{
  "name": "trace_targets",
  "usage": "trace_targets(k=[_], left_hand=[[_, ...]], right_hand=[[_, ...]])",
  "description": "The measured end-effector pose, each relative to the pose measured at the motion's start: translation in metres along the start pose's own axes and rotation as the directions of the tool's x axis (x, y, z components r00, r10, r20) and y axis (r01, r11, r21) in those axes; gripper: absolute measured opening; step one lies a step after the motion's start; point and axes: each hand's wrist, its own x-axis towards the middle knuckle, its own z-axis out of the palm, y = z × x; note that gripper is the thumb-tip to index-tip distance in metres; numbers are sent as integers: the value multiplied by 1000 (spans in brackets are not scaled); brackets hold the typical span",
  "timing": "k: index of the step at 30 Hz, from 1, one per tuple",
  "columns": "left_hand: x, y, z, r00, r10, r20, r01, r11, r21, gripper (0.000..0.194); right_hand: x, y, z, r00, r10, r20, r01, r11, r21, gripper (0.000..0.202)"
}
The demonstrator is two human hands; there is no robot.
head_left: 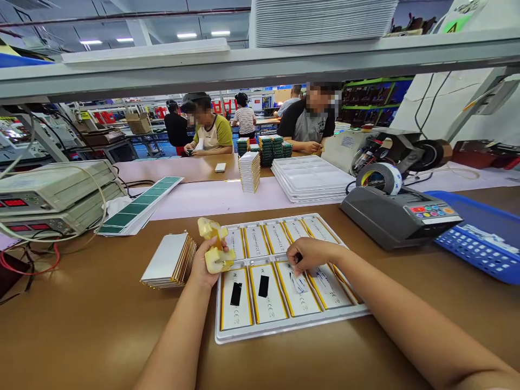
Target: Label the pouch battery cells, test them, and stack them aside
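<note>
My left hand (208, 264) is closed around a yellowish, notched plastic block (217, 259) beside the left edge of a white compartment tray (239, 337). Flat white battery cells with yellow edges lie in two rows in the tray. Two front cells on the left, the first cell (236, 317) and second cell (270, 311), carry black tape strips (235, 294). My right hand (306, 254) is pinched over the third front cell (304, 306). Something dark shows between its fingers, too hidden to name. Below the fingertips lies a crumpled printed clear film (299, 285).
A stack of cells (166, 257) stands left of the tray. A tape dispenser (400, 211) and a blue basket (479, 249) are at right. Behind are stacked white trays (311, 179), another cell stack (249, 172) and a green-panelled sheet (142, 205). Co-workers sit opposite, beneath an overhead shelf (260, 67).
</note>
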Motion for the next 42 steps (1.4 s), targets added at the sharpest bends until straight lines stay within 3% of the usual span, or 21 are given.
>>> trace_targets(k=[3, 6, 8, 11, 14, 18, 28, 32, 35, 38, 42], left_hand=[[0, 0, -1, 1000, 10, 16, -10, 1000, 0, 14], [1, 1, -1, 999, 10, 47, -11, 1000, 16, 16], [1, 2, -2, 999, 11, 39, -12, 1000, 17, 15], [1, 2, -1, 1000, 12, 22, -12, 1000, 2, 11], [3, 2, 0, 1000, -2, 26, 2, 1000, 3, 11], [4, 2, 0, 999, 10, 32, -11, 1000, 24, 10], [3, 3, 3, 999, 33, 37, -36, 995, 91, 11], [3, 4, 5, 999, 36, 18, -38, 992, 120, 13], [4, 4, 4, 999, 40, 13, -42, 990, 132, 13], [5, 4, 3, 998, 47, 30, -51, 989, 141, 13], [4, 4, 5, 996, 61, 71, -71, 987, 145, 12]], right_hand=[[-3, -2, 0, 999, -32, 40, 27, 994, 109, 24], [-14, 0, -8, 968, -178, 179, 112, 938, 327, 31], [-23, 6, -16, 956, -217, 198, 129, 915, 382, 34], [-35, 25, -25, 996, -25, 91, 5, 976, 217, 31], [-42, 42, -23, 990, 138, -37, -139, 990, -10, 27], [-48, 50, -15, 985, 130, -109, -138, 988, -70, 25], [-46, 40, -5, 998, -3, -58, 7, 998, 69, 30], [-58, 52, -15, 998, -55, 0, 53, 966, 252, 35], [-77, 71, -30, 997, 37, -65, -16, 954, 299, 35], [-91, 87, -40, 971, 190, -147, -168, 974, 149, 32], [-91, 89, -40, 968, 219, -119, -218, 976, 25, 30]])
